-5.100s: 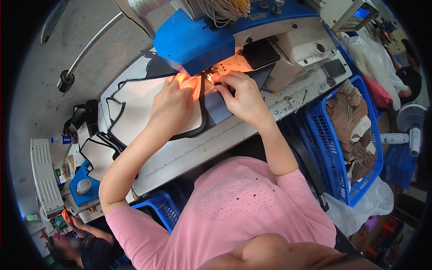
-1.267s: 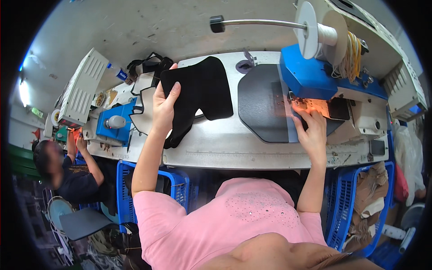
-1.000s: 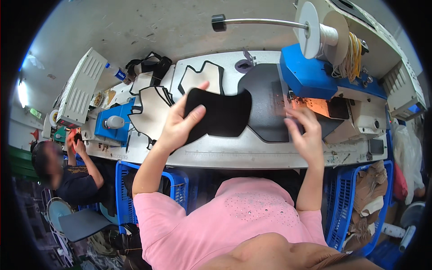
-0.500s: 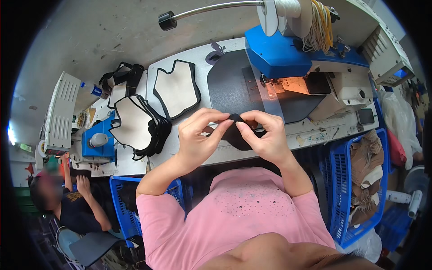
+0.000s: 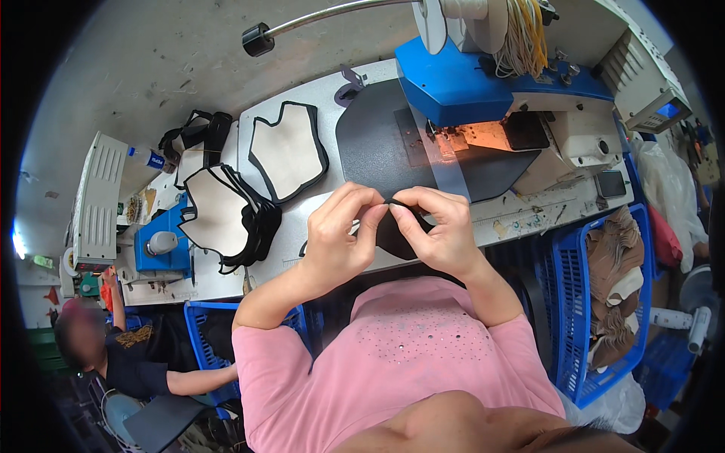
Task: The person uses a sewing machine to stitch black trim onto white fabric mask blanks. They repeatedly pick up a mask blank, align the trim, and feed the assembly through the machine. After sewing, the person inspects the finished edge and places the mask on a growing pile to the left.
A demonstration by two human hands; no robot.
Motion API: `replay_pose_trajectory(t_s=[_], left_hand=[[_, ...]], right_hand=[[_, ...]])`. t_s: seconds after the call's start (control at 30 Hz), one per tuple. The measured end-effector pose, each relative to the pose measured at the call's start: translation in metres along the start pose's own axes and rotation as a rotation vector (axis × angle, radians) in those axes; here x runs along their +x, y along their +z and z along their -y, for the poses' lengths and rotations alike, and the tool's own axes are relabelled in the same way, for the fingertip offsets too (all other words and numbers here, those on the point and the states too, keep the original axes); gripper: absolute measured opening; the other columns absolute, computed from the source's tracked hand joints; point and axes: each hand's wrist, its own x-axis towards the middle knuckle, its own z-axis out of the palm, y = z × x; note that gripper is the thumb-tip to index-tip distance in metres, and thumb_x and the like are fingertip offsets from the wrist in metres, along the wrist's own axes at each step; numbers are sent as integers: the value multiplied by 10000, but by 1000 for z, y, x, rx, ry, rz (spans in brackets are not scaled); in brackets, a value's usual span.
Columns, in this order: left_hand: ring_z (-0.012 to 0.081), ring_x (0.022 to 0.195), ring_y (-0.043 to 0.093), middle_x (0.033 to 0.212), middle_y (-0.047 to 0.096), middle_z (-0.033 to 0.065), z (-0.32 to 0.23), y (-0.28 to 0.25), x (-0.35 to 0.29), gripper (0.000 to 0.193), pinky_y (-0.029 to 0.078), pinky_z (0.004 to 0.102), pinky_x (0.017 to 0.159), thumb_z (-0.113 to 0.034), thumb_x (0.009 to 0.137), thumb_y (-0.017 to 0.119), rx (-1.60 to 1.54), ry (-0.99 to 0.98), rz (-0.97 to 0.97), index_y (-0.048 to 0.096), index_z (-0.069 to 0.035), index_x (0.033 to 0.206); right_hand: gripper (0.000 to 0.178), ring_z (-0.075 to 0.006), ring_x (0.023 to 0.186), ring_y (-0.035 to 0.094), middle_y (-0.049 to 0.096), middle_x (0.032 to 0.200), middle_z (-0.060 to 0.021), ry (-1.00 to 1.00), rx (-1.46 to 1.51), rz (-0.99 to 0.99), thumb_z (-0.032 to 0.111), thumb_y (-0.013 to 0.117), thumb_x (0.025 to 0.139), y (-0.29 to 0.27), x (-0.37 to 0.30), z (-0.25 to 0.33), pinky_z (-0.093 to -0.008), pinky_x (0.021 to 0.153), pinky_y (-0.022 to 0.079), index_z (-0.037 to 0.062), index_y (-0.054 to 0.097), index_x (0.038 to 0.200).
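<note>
My left hand (image 5: 341,230) and my right hand (image 5: 440,230) meet above the front edge of the sewing table. Thumb and fingers of each pinch the upper edge of a black fabric piece (image 5: 396,240), which hangs down between them. Its full shape is hidden by my fingers. Beyond my hands stands a blue and white sewing machine (image 5: 457,87), its needle area lit orange over a dark work plate (image 5: 370,143). To the left lies a single cream panel with black edging (image 5: 285,155), beside a stack of similar black-edged panels (image 5: 219,215).
Blue baskets flank me; the right basket (image 5: 575,325) holds brown fabric pieces (image 5: 615,279). More black pieces (image 5: 204,140) and a bottle (image 5: 147,158) are at the far left. A co-worker (image 5: 136,362) sits at the lower left, one arm toward the left basket (image 5: 202,311).
My fingertips have drawn closer together on the black piece's edge. The view has shifted slightly. The co-worker's arm has come down and stretched toward the left basket.
</note>
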Motion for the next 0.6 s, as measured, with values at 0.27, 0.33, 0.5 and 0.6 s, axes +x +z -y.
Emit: replay_pose_trajectory(t_s=[0.27, 0.33, 0.5, 0.6], left_hand=[[79, 634, 557, 710, 619, 99, 4, -6, -5, 148, 437, 245, 532, -109, 821, 624, -323, -354, 263, 614, 38, 832], [43, 596, 518, 649, 627, 68, 11, -9, -13, 198, 421, 228, 525, -142, 832, 630, -355, -424, 245, 645, 52, 871], [70, 680, 583, 794, 650, 55, 27, -27, -18, 223, 471, 196, 611, -167, 871, 601, -523, -624, -30, 625, 49, 920], [72, 689, 587, 803, 650, 56, 31, -30, -21, 237, 476, 197, 616, -182, 868, 606, -547, -637, -91, 624, 47, 928]], right_hand=[[104, -93, 582, 569, 628, 684, -75, 80, 30, 95, 45, 684, 741, -10, 6, 1, -228, 518, 436, -25, 618, 781], [154, -46, 593, 542, 613, 659, -49, 217, -21, 205, 57, 720, 721, -20, 11, 4, -204, 537, 439, -33, 602, 762], [187, -38, 643, 534, 575, 687, -9, 417, 34, 243, 56, 723, 723, -33, 11, -19, -189, 582, 435, -15, 568, 798], [181, -30, 666, 537, 564, 682, 22, 511, 282, 149, 46, 711, 736, -27, 12, -22, -192, 602, 438, 9, 534, 744]])
